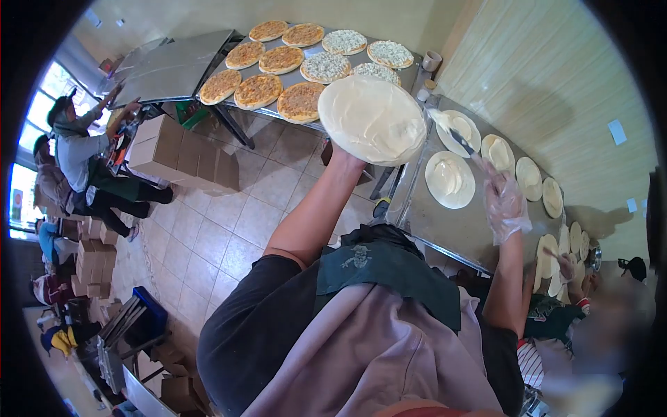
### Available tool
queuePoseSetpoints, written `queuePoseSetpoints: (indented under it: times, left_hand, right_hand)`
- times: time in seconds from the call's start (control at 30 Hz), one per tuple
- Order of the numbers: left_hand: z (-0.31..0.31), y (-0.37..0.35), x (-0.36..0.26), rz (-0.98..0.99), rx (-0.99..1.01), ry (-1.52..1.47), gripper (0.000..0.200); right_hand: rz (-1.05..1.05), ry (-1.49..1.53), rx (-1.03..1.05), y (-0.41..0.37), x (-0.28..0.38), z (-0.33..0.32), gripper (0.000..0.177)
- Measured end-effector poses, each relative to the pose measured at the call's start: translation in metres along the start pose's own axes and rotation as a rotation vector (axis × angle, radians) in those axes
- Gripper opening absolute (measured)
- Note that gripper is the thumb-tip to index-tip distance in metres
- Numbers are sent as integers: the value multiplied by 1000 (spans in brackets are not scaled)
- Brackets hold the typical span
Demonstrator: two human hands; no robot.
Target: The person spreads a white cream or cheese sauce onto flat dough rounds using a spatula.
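My left hand (349,157) holds up a round pizza base (372,118) spread with a creamy white sauce. It supports the base from below, and the fingers are hidden under it. In a clear plastic glove, my right hand (501,194) is closed around a spatula (460,141) with a dark handle, its far end coated in white sauce. Under and around the spatula, a metal table (431,219) bears several flat bases, each with a dollop of sauce. The nearest sauced base (450,179) lies just left of my right hand.
Behind the raised base, another table carries several pizzas with reddish-brown topping (281,60) and others with white crumbles (344,42). A mug (431,61) stands at its right end. At right, a co-worker's hand (564,264) is over more bases. Cardboard boxes (177,156) stand on the floor; people work at far left.
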State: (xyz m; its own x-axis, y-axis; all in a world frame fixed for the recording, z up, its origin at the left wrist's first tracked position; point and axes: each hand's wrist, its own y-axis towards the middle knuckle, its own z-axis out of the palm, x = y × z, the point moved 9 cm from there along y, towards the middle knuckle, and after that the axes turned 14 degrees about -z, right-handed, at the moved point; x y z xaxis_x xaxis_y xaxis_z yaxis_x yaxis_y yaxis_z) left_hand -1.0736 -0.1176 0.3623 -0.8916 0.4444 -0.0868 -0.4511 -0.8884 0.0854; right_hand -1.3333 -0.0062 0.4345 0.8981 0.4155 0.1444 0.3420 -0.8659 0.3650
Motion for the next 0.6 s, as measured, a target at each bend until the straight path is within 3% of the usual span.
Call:
queuePoseSetpoints:
  times: [0.07, 0.13, 0.27, 0.33, 0.37, 0.4, 0.43, 0.6]
  left_hand:
    - [-5, 7, 0, 25, -68, 113, 50]
    - [-5, 13, 10, -59, -27, 38, 49]
    - [-2, 24, 26, -192, 2, -42, 48]
    - [-16, 28, 17, -129, -103, 10, 47]
    - [-25, 34, 12, -112, -10, -41, 46]
    - [-22, 36, 3, -95, 85, -92, 45]
    - [-38, 39, -12, -50, -61, -15, 43]
    - [-25, 25, -24, -47, -126, -107, 39]
  right_hand:
    - [8, 97, -17, 22, -2, 5, 39]
    - [-107, 430, -85, 52, 20, 15, 33]
    - [-186, 501, 30, 85, 44, 23, 32]
    - [-463, 114, 49, 81, 78, 5, 36]
    - [-475, -10, 123, 72, 74, 8, 42]
    - [-492, -1, 130, 63, 73, 4, 42]
    - [-507, 2, 122, 54, 71, -2, 43]
    - [-464, -63, 153, 23, 34, -27, 49]
